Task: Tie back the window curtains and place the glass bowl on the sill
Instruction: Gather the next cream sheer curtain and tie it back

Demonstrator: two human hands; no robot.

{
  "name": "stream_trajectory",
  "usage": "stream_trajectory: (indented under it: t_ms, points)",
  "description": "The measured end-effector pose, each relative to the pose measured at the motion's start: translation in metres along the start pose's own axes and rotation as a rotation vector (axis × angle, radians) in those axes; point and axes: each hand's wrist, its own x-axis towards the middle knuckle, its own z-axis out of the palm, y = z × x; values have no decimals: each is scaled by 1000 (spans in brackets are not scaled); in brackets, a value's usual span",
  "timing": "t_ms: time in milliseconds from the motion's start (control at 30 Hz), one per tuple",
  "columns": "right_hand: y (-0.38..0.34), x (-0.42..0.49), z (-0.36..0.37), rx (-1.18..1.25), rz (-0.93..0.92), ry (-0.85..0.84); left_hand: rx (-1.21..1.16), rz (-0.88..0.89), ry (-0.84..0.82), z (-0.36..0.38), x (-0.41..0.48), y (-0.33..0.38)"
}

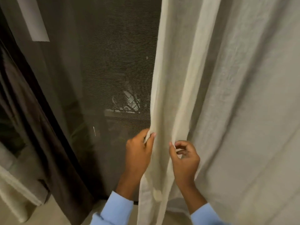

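Dark mesh screen behind — left hand pinches the cream curtain by its edge. Right hand curls at a fold — grip unclear.

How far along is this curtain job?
Barely begun. Nothing looks tied: the cream curtain and the dark curtain both hang loose. In hand: the left hand pinches the cream curtain's edge, the right hand curled beside a fold. Still to do: gathering, tying both, then the bowl, which is not in view.
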Motion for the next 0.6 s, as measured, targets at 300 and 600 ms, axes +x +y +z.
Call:
stream_trajectory:
  t_ms: [300, 600]
  points:
    - [-11, -26, 19, 44, -10, -99, -244, 88, -381, 2, 4, 0]
    - [-11, -28, 25, -20, -100, -82, -84, 100, -460, 4, 17, -5]
